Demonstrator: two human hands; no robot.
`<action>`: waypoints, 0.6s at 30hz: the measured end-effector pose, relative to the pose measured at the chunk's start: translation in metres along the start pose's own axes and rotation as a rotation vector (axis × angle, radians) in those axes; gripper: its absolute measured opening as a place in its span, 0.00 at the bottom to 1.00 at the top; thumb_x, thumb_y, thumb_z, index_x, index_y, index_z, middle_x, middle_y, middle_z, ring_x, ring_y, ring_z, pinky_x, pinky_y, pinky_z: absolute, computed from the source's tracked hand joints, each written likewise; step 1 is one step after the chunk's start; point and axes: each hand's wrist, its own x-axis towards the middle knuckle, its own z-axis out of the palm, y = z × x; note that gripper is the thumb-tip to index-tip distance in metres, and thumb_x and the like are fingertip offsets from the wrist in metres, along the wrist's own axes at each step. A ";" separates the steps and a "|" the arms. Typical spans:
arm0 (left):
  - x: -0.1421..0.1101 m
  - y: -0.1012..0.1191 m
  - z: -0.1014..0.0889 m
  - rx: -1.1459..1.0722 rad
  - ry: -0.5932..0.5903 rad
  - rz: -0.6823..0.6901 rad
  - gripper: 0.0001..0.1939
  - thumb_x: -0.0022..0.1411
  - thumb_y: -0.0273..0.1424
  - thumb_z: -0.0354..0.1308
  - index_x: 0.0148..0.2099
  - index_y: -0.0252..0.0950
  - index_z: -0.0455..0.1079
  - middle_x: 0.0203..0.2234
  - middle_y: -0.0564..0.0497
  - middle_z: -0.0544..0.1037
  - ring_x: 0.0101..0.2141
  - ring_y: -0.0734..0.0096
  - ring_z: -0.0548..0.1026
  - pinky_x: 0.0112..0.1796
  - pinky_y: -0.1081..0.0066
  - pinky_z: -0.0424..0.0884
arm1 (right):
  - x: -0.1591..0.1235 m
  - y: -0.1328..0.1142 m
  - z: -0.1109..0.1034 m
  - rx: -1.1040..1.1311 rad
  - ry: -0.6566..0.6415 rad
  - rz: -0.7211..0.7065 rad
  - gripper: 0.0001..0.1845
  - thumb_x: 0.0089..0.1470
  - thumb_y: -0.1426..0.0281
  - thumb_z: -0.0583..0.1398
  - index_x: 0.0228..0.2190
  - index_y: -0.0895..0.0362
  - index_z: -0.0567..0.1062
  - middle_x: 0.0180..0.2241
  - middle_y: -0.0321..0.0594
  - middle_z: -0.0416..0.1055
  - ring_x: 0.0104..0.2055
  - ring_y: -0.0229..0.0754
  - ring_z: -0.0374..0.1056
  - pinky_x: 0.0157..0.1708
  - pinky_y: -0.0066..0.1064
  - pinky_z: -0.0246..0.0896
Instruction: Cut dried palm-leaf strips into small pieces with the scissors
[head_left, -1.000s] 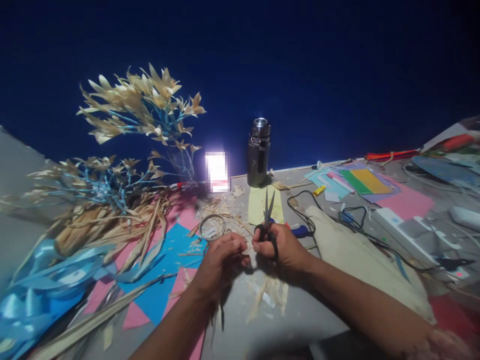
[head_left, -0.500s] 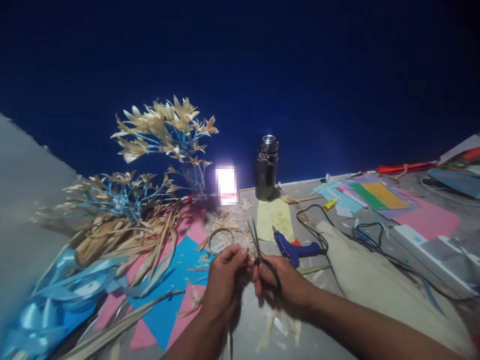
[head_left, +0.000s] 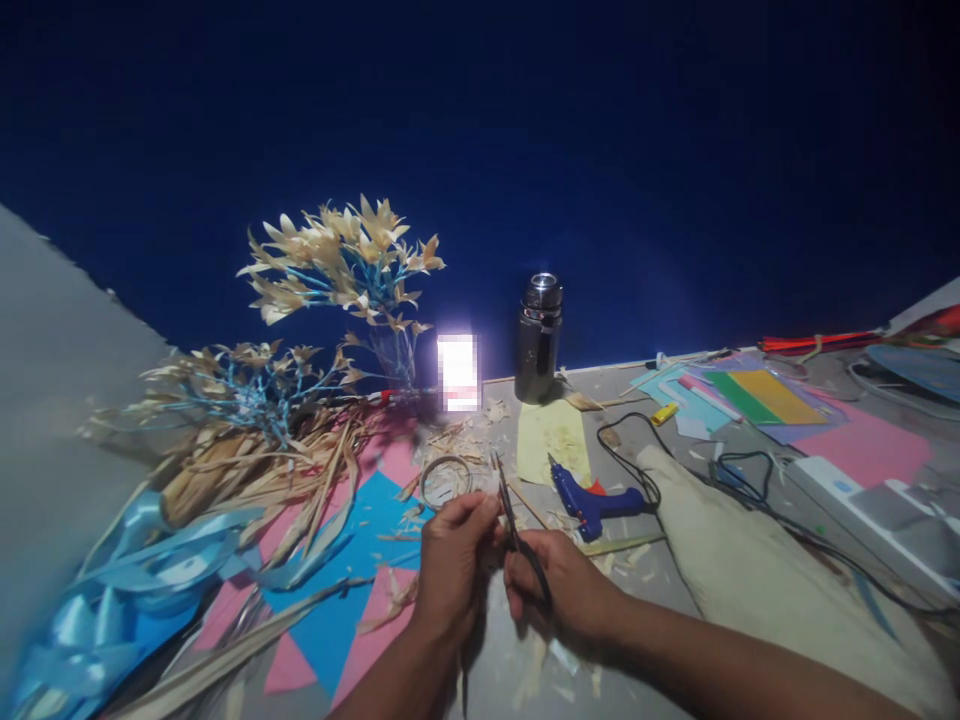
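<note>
My left hand (head_left: 452, 560) is closed in a pinch, with a small pale piece (head_left: 492, 484), perhaps a husk scrap, showing at its fingertips. My right hand (head_left: 568, 585) grips dark-handled scissors (head_left: 509, 512), fingers wrapped round the loops and blades pointing up and away from me. The blades lie right beside the left fingertips and the pale piece; I cannot tell whether they touch it. Just beyond my left hand lies a roll of tape (head_left: 445, 482). A blue glue gun (head_left: 600, 503) rests to the right of the scissors.
Dried husk strips (head_left: 315, 455), light-blue ribbon (head_left: 161, 550) and blue paper (head_left: 330, 575) spread on the left. Pale husk flowers (head_left: 337, 255) stand behind. A metal flask (head_left: 538, 345) is at the back, by yellow paper (head_left: 553, 440). Cables and a white power strip (head_left: 862, 510) lie right.
The scissors have swung left, their blades now closer to the left fingertips and nearer together. My right hand has shifted slightly. The whole view has drifted a little to the left.
</note>
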 end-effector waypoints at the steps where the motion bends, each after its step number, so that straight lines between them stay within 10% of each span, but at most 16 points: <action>1: 0.000 -0.001 0.000 0.005 -0.002 -0.004 0.20 0.38 0.39 0.77 0.26 0.32 0.74 0.15 0.55 0.72 0.16 0.77 0.68 0.18 0.78 0.63 | 0.000 0.000 0.000 -0.002 0.000 -0.003 0.28 0.52 0.45 0.62 0.24 0.58 0.69 0.17 0.32 0.66 0.14 0.30 0.51 0.13 0.24 0.43; 18: 0.002 -0.003 -0.005 0.044 -0.036 0.023 0.18 0.42 0.39 0.76 0.27 0.33 0.74 0.17 0.54 0.73 0.17 0.75 0.69 0.18 0.76 0.65 | 0.002 0.000 -0.003 0.055 0.009 0.054 0.28 0.46 0.47 0.66 0.19 0.58 0.68 0.11 0.29 0.59 0.11 0.29 0.47 0.12 0.25 0.36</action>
